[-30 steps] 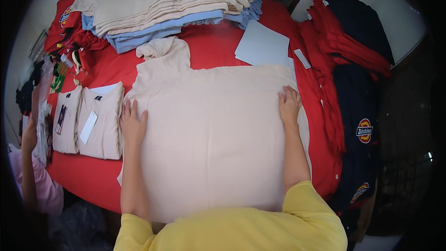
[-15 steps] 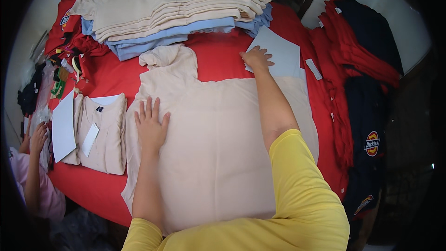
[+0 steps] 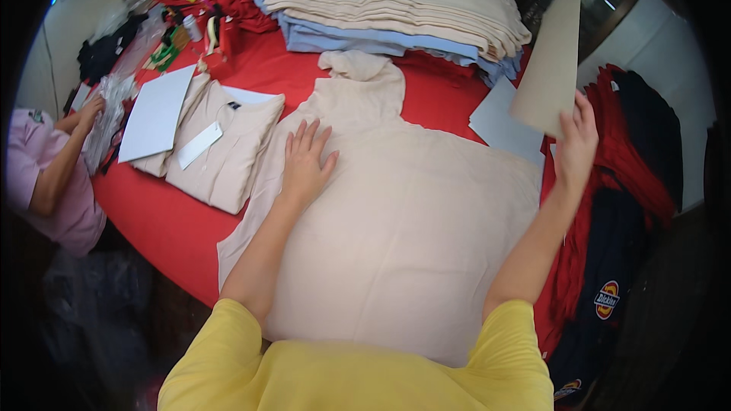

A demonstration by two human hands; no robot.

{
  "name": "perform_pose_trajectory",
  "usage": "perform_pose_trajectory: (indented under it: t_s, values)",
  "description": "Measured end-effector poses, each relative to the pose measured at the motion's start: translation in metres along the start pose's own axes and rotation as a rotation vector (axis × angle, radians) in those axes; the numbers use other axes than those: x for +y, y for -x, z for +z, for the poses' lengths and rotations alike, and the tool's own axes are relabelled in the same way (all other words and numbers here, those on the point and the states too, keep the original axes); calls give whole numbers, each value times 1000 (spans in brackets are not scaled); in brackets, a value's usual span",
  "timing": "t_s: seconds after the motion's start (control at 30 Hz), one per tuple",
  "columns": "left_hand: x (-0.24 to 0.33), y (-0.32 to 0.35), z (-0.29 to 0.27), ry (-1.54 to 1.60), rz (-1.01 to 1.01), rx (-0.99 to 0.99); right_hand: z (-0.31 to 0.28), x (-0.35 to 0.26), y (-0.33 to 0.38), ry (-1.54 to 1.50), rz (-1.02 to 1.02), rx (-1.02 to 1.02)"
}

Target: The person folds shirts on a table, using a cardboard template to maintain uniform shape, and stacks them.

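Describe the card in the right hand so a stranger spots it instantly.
Find the cream shirt spread on the red tabletop. At its upper right, the right hand holds the card. Unlike the pale sheets lying flat, it is raised and tan.

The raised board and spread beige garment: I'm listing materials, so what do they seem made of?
Raised board: probably matte card, since it looks stiff and straight-edged. Beige garment: soft matte cloth, shown by its wrinkles and rumpled top; fibre unclear.

Beige garment [image 3: 403, 213] on red cloth [image 3: 167, 221]
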State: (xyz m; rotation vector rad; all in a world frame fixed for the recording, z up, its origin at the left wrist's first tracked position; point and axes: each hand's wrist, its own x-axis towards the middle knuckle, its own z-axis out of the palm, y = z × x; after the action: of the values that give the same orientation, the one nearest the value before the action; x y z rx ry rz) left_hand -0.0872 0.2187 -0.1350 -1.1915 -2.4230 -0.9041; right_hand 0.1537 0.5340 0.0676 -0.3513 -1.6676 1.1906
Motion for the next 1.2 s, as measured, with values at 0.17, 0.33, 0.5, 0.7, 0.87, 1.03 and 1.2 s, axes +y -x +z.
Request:
perform_pose_trajectory:
  t_s: [0.17, 0.33, 0.5, 0.7, 0.87, 1.03, 1.2]
  values:
    - [2, 88, -77, -73, -107, 62, -2, -38, 114, -247, 271, -320]
    - [-33, 161, -129, -269, -396, 62, 75, 54, 160, 107, 495, -653]
    - [-51, 148, -140, -48, -290, 304, 162, 87, 197, 546, 242, -720]
    - [-24, 119, -147, -58, -571, -112, 179, 62, 193, 1005, -9, -772]
    - [-23, 88, -104, -50, -176, 117, 205, 123, 169, 863, -276, -651]
    - [-31, 14, -57, -225, -384, -198, 224, 146, 165, 1068, -141, -722]
    - [-43, -23, -48, -208, -399, -275, 223, 145, 165, 1063, -131, -720]
